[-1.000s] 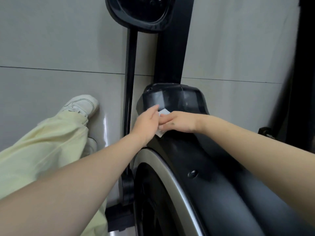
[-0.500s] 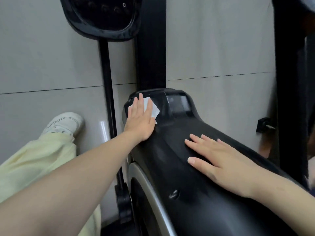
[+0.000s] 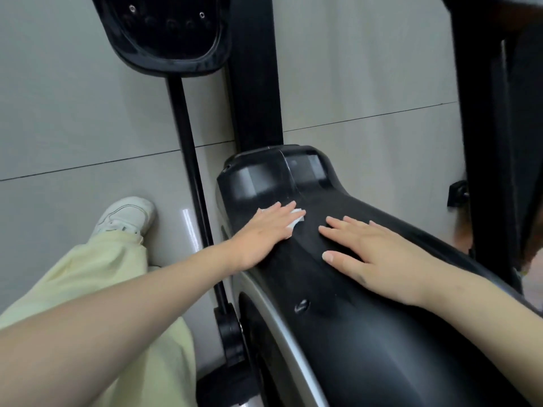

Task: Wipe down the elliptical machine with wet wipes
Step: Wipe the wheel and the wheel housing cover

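The elliptical machine's black plastic housing (image 3: 346, 333) curves from the bottom right up to a blunt front end at the centre. My left hand (image 3: 264, 227) lies flat on its top with straight fingers, pressing a small white wet wipe (image 3: 296, 220) against the plastic. Only the wipe's edge shows past my fingertips. My right hand (image 3: 379, 257) rests flat on the housing just to the right, fingers spread, holding nothing.
A black pedal (image 3: 167, 33) hangs at the top left on a thin black rod (image 3: 188, 160). A thick black post (image 3: 255, 71) rises behind the housing. A silver wheel rim (image 3: 282, 333) runs below. My leg in pale yellow trousers and a white shoe (image 3: 126, 218) stand on grey floor tiles at left.
My left hand slid the wipe back from the housing's front end toward me and to the right. My right hand, which earlier met the left at the wipe, now rests flat beside it.
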